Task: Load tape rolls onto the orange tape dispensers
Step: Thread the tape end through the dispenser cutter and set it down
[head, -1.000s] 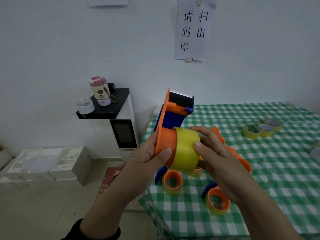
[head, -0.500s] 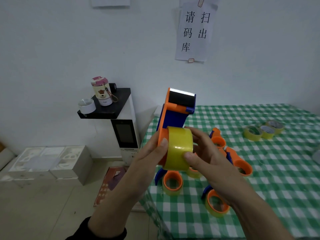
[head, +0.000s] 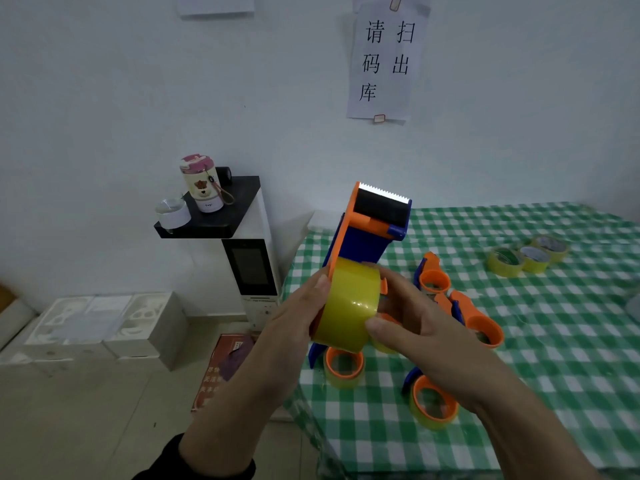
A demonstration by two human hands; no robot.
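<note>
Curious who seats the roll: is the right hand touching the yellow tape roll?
Touching. The head view shows the right hand pinching the yellow tape roll between thumb and fingers, while the left hand grips the orange tape dispenser.

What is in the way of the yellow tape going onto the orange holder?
Nothing I can see. The yellow tape roll is already around the hub of the orange dispenser, close against its side plate. The left hand holds the dispenser and the right hand grips the roll.
</note>
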